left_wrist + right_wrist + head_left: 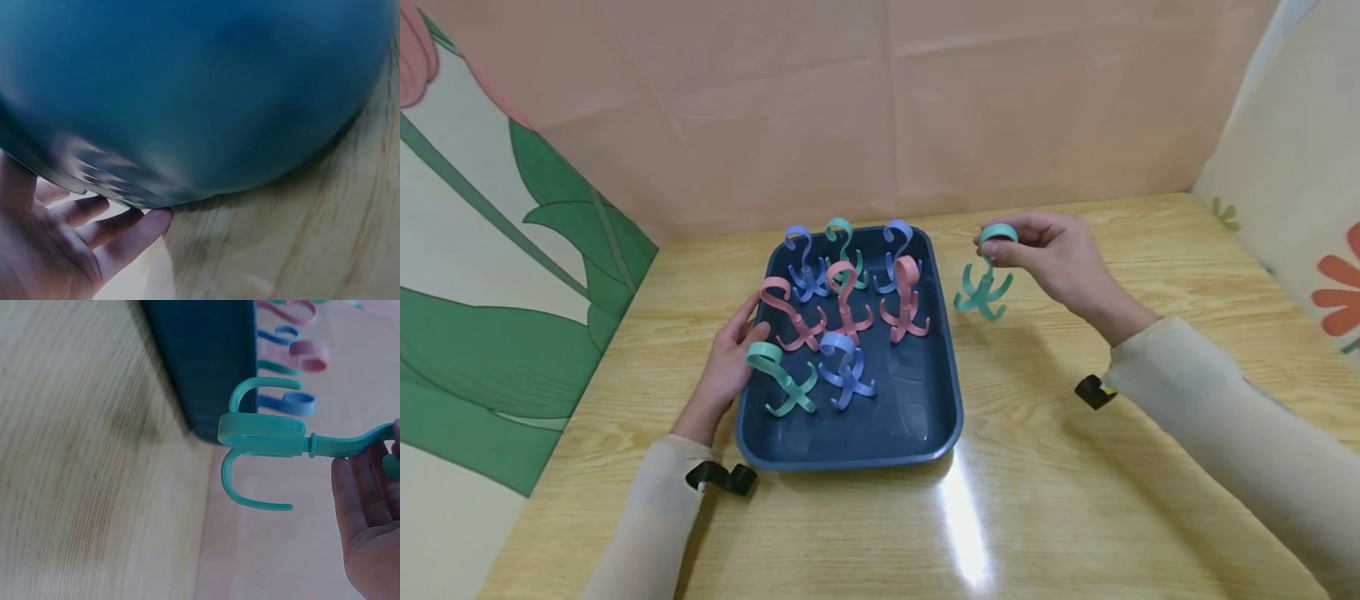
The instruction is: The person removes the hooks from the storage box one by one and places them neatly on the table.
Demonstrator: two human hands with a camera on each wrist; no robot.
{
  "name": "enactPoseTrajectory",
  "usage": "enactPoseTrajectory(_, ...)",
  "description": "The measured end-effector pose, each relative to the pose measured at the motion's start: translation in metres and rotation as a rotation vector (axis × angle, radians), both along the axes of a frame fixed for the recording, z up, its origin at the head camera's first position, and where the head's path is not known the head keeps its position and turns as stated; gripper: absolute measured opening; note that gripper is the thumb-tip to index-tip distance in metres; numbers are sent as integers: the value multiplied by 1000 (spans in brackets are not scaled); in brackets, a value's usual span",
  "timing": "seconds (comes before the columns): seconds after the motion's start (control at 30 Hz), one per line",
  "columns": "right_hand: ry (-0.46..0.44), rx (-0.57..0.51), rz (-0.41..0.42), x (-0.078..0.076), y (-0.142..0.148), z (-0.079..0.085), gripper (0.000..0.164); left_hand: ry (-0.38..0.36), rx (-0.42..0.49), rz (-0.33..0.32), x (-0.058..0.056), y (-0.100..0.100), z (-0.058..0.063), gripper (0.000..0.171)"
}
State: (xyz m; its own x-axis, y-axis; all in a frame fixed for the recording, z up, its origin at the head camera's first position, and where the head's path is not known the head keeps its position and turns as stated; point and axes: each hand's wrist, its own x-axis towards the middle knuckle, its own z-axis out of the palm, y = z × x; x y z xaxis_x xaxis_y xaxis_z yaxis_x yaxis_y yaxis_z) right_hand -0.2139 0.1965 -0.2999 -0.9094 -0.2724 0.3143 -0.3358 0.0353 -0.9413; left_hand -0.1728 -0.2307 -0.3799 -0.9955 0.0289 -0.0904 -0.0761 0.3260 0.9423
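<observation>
A green plastic multi-prong hook (983, 292) hangs upright from my right hand (1060, 254), which pinches its curled top between thumb and fingers, just right of the tray. In the right wrist view the same hook (265, 434) shows its prongs spread, beside the tray's outer wall (200, 362). My left hand (730, 358) grips the left side of the dark blue tray (850, 460), thumb over the rim. The left wrist view has its fingers (134, 244) against the tray's outer wall. Several similar hooks stand in the tray: pink (905, 308), blue (846, 375) and green (786, 383).
The tray stands on a wood-grain table (1030, 500). A pink sheet (760, 108) rises behind the table. Painted panels with plants flank it, a green-leaf one (482, 375) on the left and a flowered one (1300, 167) on the right.
</observation>
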Motion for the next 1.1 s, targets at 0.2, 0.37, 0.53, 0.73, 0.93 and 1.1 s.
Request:
enactPoseTrajectory(0.2, -46, 35, -69, -19, 0, -7, 30, -7, -2, 9, 1, 0, 1, 56)
enactPoseTrajectory(0.37, -85, 58, -109, -35, -1, -13, 36, -13, -22, 20, 0, 0, 1, 56)
enactPoseTrajectory(0.53, -137, 49, -132, -49, 1, -19, 39, -12, -30, 25, 0, 1, 0, 56)
enactPoseTrajectory(0.73, -178, 39, -162, -63, 3, -25, 37, -18, -31, 22, -1, 2, 1, 56)
enactPoseTrajectory(0.93, -202, 26, -186, -73, 2, -29, 38, -29, -6, 15, -1, 4, 2, 56)
enactPoseTrajectory(1.1, -210, 11, -204, -80, 0, -31, 38, -22, -4, 13, -1, 6, 2, 56)
